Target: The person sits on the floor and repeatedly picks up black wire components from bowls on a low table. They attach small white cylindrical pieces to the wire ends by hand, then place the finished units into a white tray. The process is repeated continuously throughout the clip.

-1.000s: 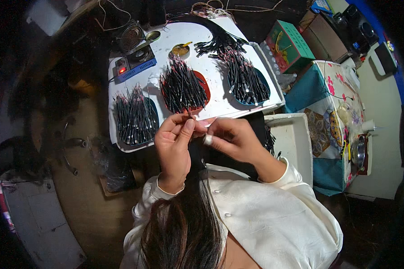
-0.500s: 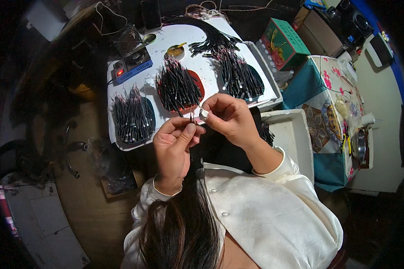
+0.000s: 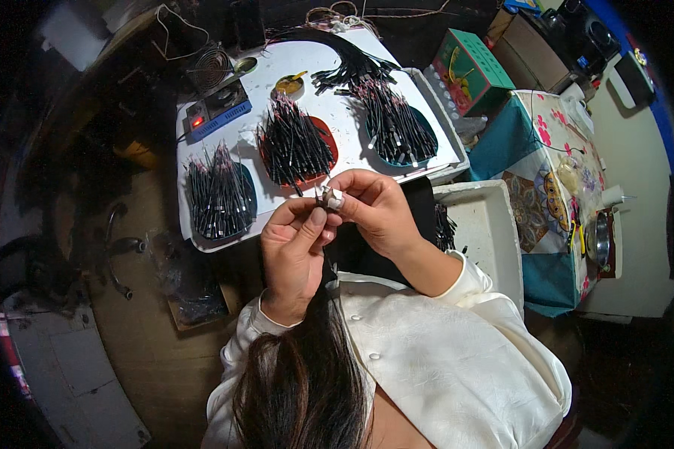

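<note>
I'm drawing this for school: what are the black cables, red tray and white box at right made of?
Black cables: probably plastic-coated, slim and fairly smooth. Red tray: likely smooth plastic, evenly coloured. White box: perhaps dull foam, with thick walls.

1. Can read no words, numbers or signs
2. Can see pale marks on the blue device [image 3: 221, 120], too small to read
3. Can see tiny marks on the green box [image 3: 481, 66], also illegible
</note>
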A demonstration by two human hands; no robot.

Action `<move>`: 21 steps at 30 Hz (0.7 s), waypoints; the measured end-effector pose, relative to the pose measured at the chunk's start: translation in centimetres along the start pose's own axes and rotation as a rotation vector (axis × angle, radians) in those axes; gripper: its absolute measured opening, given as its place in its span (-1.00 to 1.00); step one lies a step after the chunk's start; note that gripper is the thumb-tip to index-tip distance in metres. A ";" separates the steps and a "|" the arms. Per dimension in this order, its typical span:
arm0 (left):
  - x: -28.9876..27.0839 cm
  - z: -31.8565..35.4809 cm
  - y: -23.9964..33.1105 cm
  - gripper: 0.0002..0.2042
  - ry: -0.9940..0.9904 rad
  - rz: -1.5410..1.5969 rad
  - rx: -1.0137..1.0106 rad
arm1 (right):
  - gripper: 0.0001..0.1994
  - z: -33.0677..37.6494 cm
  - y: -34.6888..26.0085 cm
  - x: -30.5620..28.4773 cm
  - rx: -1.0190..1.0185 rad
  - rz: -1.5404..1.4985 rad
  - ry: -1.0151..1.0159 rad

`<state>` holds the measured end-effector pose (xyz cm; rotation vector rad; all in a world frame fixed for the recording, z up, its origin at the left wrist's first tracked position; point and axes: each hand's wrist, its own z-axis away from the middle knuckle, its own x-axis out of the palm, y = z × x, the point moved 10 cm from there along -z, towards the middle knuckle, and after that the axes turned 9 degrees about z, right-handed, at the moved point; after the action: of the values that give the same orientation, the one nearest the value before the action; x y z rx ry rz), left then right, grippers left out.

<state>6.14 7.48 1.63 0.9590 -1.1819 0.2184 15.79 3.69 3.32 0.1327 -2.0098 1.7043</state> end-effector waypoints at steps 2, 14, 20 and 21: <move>0.0 -0.1 -0.2 -0.87 -0.017 -0.009 -0.016 | -0.83 0.3 0.8 -0.2 0.039 -0.085 0.009; 0.2 0.3 1.1 -0.88 0.016 -0.350 0.146 | -0.89 0.7 -4.5 0.4 -0.314 0.687 0.060; -0.4 0.0 0.0 -0.87 -0.019 -0.030 0.014 | -0.85 0.3 -1.1 -0.2 -0.152 0.201 0.089; -0.4 0.0 -0.2 -0.87 -0.031 -0.015 0.006 | -0.84 0.4 -0.1 -0.3 -0.087 0.096 0.096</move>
<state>6.08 7.51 1.20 0.9790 -1.2024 0.1954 15.96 3.18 3.20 -0.0752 -2.0444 1.6448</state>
